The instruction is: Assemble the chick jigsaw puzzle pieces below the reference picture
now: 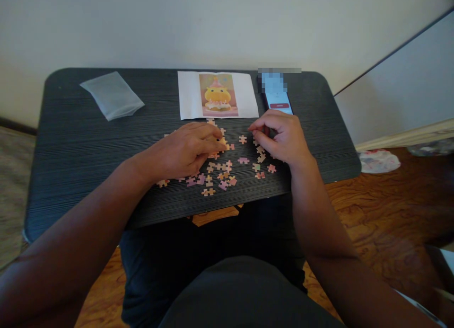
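Several small pink, orange and green puzzle pieces [227, 169] lie scattered on a dark table [88, 143]. My left hand [184, 148] rests over the left of the scatter, its fingers curled and pinching a yellowish piece [222, 141] at the fingertips. My right hand [282, 136] hovers at the right of the pieces with its fingers pinched together; what they hold is hidden. A printed reference picture [217, 94] of a yellow figure on white paper lies just beyond both hands.
A phone [278, 97] with a lit screen lies right of the paper, close behind my right hand. A clear plastic bag [112, 95] sits at the table's back left. The wall runs behind the table. Wooden floor and a crumpled cloth [379, 160] lie to the right.
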Motion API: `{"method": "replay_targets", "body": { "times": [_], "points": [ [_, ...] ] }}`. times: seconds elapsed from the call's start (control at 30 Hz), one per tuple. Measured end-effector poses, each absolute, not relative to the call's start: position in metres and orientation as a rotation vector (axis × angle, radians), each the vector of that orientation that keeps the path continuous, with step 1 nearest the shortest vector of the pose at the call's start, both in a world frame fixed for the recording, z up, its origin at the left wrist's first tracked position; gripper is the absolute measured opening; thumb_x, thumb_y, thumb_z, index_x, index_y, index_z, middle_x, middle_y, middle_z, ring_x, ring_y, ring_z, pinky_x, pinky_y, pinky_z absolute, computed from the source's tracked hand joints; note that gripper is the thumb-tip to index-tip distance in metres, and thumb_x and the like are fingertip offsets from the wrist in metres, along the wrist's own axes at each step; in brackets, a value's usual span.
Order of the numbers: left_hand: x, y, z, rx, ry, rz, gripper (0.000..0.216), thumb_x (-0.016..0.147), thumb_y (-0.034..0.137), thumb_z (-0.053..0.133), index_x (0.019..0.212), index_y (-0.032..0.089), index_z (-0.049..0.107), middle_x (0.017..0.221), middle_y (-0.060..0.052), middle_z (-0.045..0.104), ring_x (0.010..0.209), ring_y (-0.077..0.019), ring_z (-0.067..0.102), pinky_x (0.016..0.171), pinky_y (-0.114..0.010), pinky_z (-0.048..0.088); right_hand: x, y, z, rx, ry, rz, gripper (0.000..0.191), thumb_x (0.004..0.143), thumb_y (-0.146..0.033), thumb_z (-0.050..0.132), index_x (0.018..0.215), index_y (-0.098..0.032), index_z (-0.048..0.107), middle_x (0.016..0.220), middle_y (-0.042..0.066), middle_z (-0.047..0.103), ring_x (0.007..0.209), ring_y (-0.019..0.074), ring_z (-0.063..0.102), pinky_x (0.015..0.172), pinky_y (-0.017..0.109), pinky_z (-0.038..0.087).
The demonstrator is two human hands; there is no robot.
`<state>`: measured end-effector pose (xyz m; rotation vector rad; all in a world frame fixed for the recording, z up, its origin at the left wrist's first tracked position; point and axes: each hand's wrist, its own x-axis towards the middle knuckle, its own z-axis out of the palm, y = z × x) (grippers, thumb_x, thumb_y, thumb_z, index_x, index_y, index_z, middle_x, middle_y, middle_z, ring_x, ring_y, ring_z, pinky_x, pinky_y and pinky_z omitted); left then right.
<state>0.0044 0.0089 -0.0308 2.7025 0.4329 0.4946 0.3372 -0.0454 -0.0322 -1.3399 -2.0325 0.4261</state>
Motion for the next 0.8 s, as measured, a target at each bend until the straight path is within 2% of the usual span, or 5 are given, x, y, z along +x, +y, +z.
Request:
{"method": "replay_targets", "body": {
  "times": [0.07, 0.23, 0.5, 0.7, 0.8],
  "points": [
    [0.005, 0.009, -0.031, 2.683, 0.438, 0.492, 0.040, 0.111, 0.016, 0.061, 0.134, 0.028, 0.092, 0.152, -0.011, 0.084, 0.149, -0.0334, 0.076, 0.131, -0.057, 0.061, 0.337, -0.045, -0.034, -1.322, -2.020, 0.413, 0.012, 0.097, -0.025, 0.074, 0.101, -0.028, 0.085, 0.093, 0.002, 0.078, 0.086, 0.0243, 0.072, 0.085, 0.045, 0.053],
    [0.005, 0.009, -0.031, 2.704, 0.427, 0.471, 0.040, 0.115, 0.018, 0.057, 0.135, 0.023, 0.091, 0.151, -0.017, 0.083, 0.151, -0.0368, 0.075, 0.130, -0.061, 0.061, 0.335, -0.047, -0.030, -1.266, -2.004, 0.468, 0.010, 0.097, -0.028, 0.076, 0.101, -0.028, 0.086, 0.092, 0.002, 0.078, 0.084, 0.0226, 0.069, 0.085, 0.044, 0.053],
    [0.006, 0.010, -0.029, 2.684, 0.422, 0.487, 0.039, 0.112, 0.017, 0.061, 0.133, 0.026, 0.093, 0.145, -0.014, 0.085, 0.145, -0.0358, 0.077, 0.128, -0.059, 0.064, 0.347, -0.084, -0.007, -1.221, -2.094, 0.715, 0.005, 0.103, -0.032, 0.085, 0.100, -0.027, 0.087, 0.092, 0.001, 0.079, 0.079, 0.0191, 0.069, 0.074, 0.037, 0.051],
    [0.006, 0.011, -0.032, 2.719, 0.410, 0.509, 0.037, 0.116, 0.021, 0.060, 0.132, 0.025, 0.093, 0.142, -0.014, 0.086, 0.142, -0.0344, 0.079, 0.125, -0.057, 0.065, 0.359, -0.131, -0.012, -1.339, -2.259, 0.789, 0.007, 0.108, -0.032, 0.083, 0.111, -0.026, 0.086, 0.097, 0.002, 0.076, 0.085, 0.0198, 0.071, 0.078, 0.036, 0.055],
    [0.006, 0.011, -0.034, 2.763, 0.372, 0.527, 0.035, 0.117, 0.020, 0.059, 0.129, 0.020, 0.093, 0.143, -0.017, 0.085, 0.140, -0.0350, 0.079, 0.122, -0.057, 0.067, 0.360, -0.143, -0.016, -1.415, -2.246, 0.751, 0.010, 0.109, -0.032, 0.082, 0.117, -0.027, 0.085, 0.102, 0.003, 0.075, 0.088, 0.0214, 0.072, 0.082, 0.038, 0.057]
  ]
}}
